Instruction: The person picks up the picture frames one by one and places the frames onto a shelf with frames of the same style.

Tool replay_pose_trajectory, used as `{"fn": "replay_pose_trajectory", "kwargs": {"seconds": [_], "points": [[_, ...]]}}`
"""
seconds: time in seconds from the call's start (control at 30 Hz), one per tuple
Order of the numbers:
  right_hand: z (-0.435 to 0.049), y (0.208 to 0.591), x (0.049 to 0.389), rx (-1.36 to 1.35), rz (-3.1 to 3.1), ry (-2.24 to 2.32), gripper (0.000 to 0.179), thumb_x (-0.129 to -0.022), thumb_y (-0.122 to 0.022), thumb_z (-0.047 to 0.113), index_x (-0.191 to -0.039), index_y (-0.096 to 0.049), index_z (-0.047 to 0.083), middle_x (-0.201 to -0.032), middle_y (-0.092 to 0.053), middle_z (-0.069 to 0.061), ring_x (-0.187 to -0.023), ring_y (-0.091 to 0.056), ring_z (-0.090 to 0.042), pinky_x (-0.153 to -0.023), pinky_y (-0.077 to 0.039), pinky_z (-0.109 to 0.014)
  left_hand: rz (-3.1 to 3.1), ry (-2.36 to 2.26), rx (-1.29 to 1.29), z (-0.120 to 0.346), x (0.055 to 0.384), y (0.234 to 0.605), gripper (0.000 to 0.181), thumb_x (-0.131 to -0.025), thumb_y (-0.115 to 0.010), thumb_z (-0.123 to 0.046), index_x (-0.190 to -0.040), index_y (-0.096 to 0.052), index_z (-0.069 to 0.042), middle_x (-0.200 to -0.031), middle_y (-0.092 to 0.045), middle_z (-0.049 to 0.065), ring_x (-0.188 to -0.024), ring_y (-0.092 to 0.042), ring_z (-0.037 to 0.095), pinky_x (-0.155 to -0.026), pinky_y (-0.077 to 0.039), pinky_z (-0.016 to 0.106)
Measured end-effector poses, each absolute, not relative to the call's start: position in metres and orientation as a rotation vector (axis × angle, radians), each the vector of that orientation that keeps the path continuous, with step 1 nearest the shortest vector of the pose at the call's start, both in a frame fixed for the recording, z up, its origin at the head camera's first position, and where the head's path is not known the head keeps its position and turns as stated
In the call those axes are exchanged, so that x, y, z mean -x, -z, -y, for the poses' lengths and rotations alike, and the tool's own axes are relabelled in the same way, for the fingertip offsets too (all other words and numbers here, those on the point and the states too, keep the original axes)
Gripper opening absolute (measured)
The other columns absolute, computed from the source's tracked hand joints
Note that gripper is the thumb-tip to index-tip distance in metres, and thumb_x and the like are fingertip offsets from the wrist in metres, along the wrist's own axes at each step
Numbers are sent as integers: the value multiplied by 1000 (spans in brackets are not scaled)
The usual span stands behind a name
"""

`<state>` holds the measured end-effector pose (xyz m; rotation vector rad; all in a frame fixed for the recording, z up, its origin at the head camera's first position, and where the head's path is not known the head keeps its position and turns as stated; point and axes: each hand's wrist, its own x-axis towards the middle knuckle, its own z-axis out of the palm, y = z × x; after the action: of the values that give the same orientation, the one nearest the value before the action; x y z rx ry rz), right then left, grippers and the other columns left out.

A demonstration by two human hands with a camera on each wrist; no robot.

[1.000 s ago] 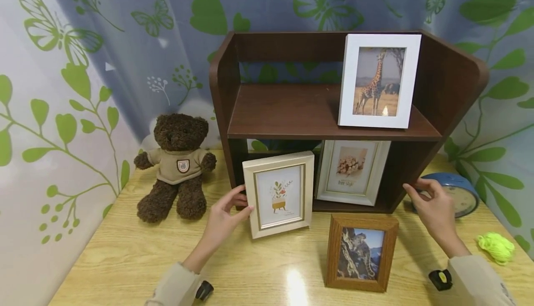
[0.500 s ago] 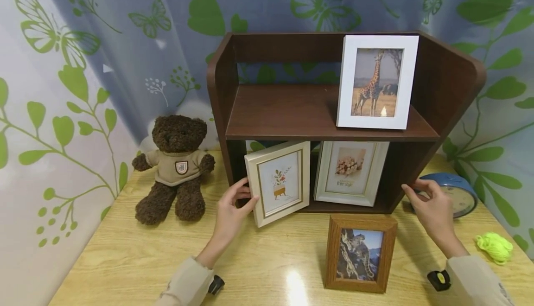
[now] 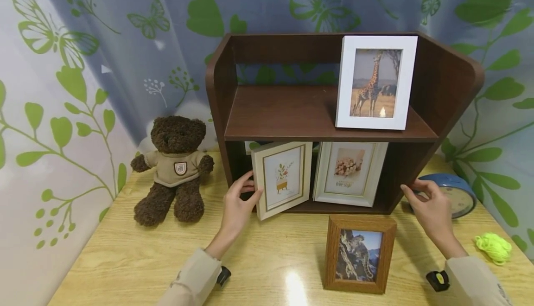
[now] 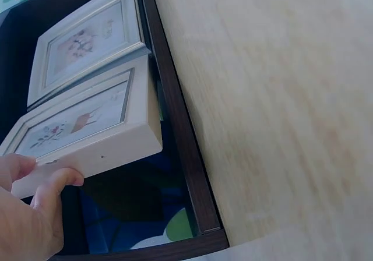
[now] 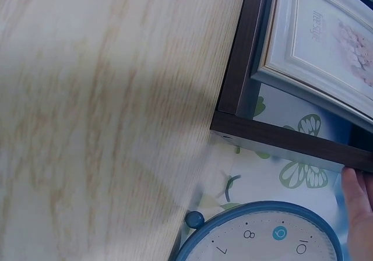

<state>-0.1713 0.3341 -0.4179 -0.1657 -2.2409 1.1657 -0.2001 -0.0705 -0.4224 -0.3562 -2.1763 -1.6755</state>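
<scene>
My left hand point(image 3: 239, 201) pinches the left edge of a cream picture frame point(image 3: 281, 181) with a potted-plant print. This frame is angled in the left part of the lower shelf, its lower left corner jutting out toward the table. In the left wrist view, thumb and fingers hold the frame's side point(image 4: 105, 156). My right hand point(image 3: 431, 211) grips the front edge of the right side panel of the dark brown shelf point(image 3: 288, 111), beside a blue alarm clock point(image 3: 460, 192). Another cream frame point(image 3: 352, 171) with a flower print stands in the lower compartment.
A white giraffe frame point(image 3: 341, 83) stands on the upper shelf's right side. On the table point(image 3: 125, 259) in front is a brown wooden frame point(image 3: 329, 255) with a leopard picture. A teddy bear point(image 3: 177, 171) sits left; neon yellow yarn point(image 3: 494, 248) lies right.
My left hand has moved the cream plant frame back and slightly right, from in front of the shelf into the lower compartment, turning it. The right hand has kept its place at the shelf side.
</scene>
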Motion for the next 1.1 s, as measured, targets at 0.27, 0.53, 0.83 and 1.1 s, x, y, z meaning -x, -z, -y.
{"fn": "replay_pose_trajectory", "kwargs": {"seconds": [0.27, 0.53, 0.83, 1.1], "points": [[-334, 417, 172, 159, 2241, -1158, 24, -86, -70, 8, -100, -59, -8, -83, -51, 31, -81, -50, 23, -68, -43, 2, 2247, 1615, 314, 65, 208, 416, 48, -90, -65, -8, -135, -50, 0, -111, -59, 21, -99, -60, 36, -84, -51, 52], [-334, 418, 172, 162, 2226, -1168, 23, -85, -70, 5, -100, -60, -8, -82, -52, 31, -80, -51, 22, -68, -43, 1, 2330, 1549, 253, 57, 219, 411, 46, -94, -56, -3, -138, -43, 4, -116, -56, 22, -105, -57, 34, -84, -51, 47], [-334, 418, 172, 160, 2239, -1161, 23, -86, -70, 7, -101, -60, -7, -83, -51, 33, -81, -50, 22, -69, -43, 2, 2362, 1539, 243, 55, 228, 413, 45, -99, -46, -2, -141, -34, 7, -125, -50, 27, -111, -53, 38, -85, -51, 48], [-333, 418, 172, 173, 2235, -1173, 24, -85, -70, 7, -101, -60, -8, -83, -52, 33, -80, -50, 23, -69, -44, 1, 2402, 1519, 213, 53, 238, 414, 44, -101, -42, -4, -143, -32, 5, -134, -45, 29, -116, -51, 41, -89, -49, 52]]}}
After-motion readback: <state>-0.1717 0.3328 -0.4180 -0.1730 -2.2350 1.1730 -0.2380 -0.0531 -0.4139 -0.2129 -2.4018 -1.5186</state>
